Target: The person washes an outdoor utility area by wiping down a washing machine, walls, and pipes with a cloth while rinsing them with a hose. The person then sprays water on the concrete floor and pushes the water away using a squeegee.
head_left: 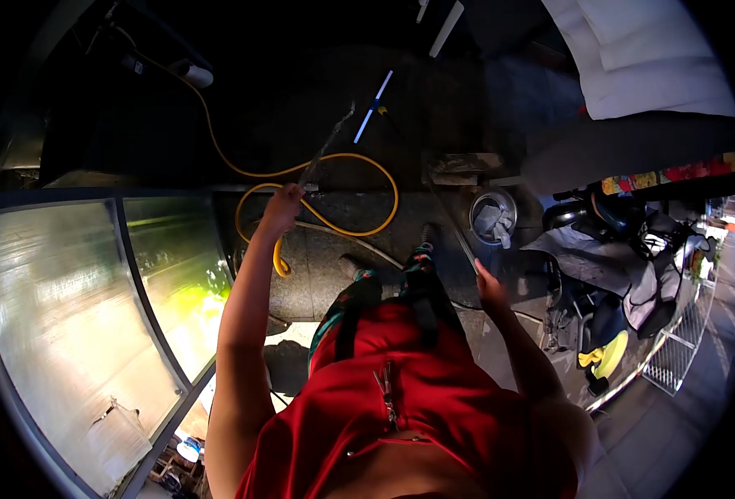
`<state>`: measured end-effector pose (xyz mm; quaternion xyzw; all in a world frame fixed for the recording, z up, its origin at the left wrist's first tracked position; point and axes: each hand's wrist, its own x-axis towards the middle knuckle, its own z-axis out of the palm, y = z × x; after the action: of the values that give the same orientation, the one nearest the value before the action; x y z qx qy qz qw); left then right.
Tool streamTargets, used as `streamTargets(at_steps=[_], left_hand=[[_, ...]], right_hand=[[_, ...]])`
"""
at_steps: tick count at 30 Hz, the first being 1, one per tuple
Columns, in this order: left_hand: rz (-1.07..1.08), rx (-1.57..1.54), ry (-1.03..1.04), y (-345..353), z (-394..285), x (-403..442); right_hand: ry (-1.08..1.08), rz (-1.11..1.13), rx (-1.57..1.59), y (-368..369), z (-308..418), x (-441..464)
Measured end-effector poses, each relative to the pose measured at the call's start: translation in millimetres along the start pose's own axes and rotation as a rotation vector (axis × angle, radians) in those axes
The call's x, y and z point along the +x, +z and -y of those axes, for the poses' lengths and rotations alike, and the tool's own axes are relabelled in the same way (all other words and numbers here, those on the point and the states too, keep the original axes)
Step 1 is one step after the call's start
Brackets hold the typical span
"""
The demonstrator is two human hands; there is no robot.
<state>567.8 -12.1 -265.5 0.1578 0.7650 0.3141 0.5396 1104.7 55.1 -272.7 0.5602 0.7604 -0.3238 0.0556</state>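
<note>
My left hand (282,208) is closed around the end of a yellow hose (395,193), and a stream of water (326,145) shoots from it toward the dark floor ahead. The hose loops over the floor beyond my feet and runs off to the upper left. Closed around the long thin handle of a floor squeegee (373,106) is my right hand (490,287). That handle (455,223) slants forward from my hand, partly lost in shadow. At its far end the pale, narrow squeegee head lies on the dark floor.
A metal bucket (493,216) with pale cloths or pieces inside stands right of my feet. Farther right is a heap of bags and a stroller-like frame (625,266). A framed glass panel (76,308) fills the left side. White fabric (642,58) hangs at upper right.
</note>
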Motion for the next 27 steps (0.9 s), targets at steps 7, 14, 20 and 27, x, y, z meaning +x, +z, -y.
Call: streamTargets(at_steps=[7, 14, 20, 27], left_hand=[[-0.030, 0.111, 0.022, 27.2, -9.2, 0.8], [0.010, 0.028, 0.047, 38.3, -9.4, -1.5], [-0.054, 0.160, 0.102, 48.6, 6.0, 17.7], [-0.057, 0.368, 0.272, 73.7, 5.6, 25.6]], right_hand=[[-0.026, 0.084, -0.112, 50.0, 119.5, 179.1], [-0.032, 0.111, -0.142, 28.4, 135.8, 240.6], [0.086, 0.003, -0.103, 19.0, -13.2, 129.2], [0.256, -0.056, -0.143, -37.6, -52.3, 14.9]])
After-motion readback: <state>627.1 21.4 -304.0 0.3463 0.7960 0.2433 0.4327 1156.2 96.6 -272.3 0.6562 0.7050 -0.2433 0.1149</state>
